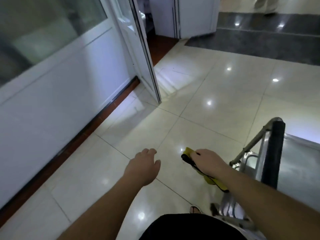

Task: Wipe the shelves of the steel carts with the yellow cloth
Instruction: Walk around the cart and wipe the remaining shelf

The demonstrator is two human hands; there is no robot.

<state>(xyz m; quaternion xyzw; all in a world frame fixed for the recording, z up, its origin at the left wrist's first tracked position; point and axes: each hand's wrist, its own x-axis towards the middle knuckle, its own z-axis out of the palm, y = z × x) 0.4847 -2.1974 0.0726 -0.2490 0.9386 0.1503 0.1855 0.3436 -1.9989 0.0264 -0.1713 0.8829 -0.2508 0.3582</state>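
The right hand (207, 161) clutches the yellow cloth (210, 181), likely ready for the steel cart (292, 163) just right of it, while the left hand (144, 166) hangs loose, holding nothing.

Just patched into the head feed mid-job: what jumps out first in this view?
The right hand grips a yellow cloth together with a thin black item, low at centre-right. The left hand hangs open beside it, holding nothing. A steel cart with a black handle stands at the right edge on the glossy tiled floor.

I see the yellow cloth (210, 180) bunched low centre-right, hanging; the steel cart (292, 163) stands at right edge.
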